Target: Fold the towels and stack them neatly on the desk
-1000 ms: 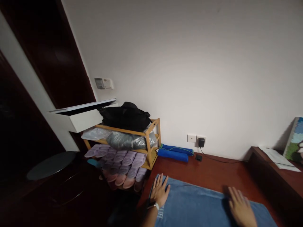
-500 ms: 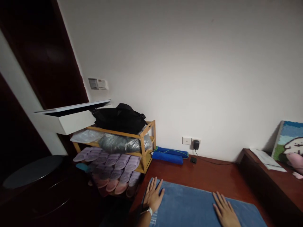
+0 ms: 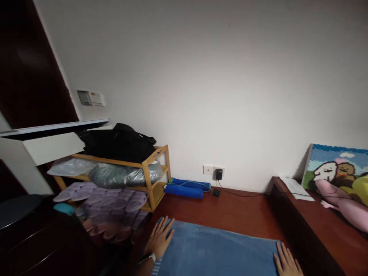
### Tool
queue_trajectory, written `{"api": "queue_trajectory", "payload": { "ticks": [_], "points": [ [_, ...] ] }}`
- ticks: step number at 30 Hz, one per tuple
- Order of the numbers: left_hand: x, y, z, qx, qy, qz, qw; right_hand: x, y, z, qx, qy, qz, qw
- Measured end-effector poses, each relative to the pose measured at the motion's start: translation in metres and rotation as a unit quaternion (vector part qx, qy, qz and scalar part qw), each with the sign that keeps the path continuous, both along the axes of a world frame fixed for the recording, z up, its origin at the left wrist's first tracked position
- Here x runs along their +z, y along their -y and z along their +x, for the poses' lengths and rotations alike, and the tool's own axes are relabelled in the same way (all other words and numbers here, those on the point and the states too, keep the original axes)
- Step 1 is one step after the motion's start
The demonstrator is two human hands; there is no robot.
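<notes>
A blue terry towel [image 3: 215,253] lies flat on the reddish wooden floor in front of me. My left hand [image 3: 159,239], with a white-strapped watch at the wrist, rests palm down on the towel's near left edge, its fingers spread. My right hand [image 3: 284,262] sits low at the bottom of the view, fingers apart, against the towel's right edge. Neither hand grips anything. The lower part of the towel is out of view.
A bamboo shoe rack [image 3: 149,178] holds a black bag, plastic-wrapped bedding and lilac slippers at left. Blue rolled towels [image 3: 184,190] lie by a wall socket with a plugged-in adapter [image 3: 219,174]. A dark wooden ledge [image 3: 304,214] holds papers and a woolly picture.
The view has turned to the right, so the room shifts left in frame and more of the picture shows. Both hands stay on the towel, lower in view, with the right hand nearer the towel's edge.
</notes>
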State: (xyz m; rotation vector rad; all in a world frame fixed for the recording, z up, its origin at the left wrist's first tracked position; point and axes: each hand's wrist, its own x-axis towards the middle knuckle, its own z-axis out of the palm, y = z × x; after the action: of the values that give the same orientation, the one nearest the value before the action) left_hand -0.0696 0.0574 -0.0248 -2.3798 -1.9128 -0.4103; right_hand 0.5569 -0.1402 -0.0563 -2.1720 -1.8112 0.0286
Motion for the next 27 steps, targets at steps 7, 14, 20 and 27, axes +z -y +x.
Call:
{"api": "queue_trajectory", "payload": {
  "ticks": [7,14,20,27],
  "points": [
    [-0.005,-0.002,0.0,0.003,-0.004,0.023,1.0,-0.005,-0.003,0.004,-0.016,-0.003,0.006,1.0],
    [-0.003,0.0,0.0,-0.004,0.007,0.019,1.0,-0.009,-0.01,-0.004,-0.096,-0.012,-0.04,0.995],
    [0.002,0.003,0.001,-0.005,0.012,0.005,1.0,-0.006,-0.008,-0.005,-0.092,-0.027,-0.046,0.994],
    [0.007,0.009,0.004,-0.01,0.054,-0.01,0.998,-0.037,-0.008,0.01,-0.06,-0.009,0.005,0.998]
  ]
}}
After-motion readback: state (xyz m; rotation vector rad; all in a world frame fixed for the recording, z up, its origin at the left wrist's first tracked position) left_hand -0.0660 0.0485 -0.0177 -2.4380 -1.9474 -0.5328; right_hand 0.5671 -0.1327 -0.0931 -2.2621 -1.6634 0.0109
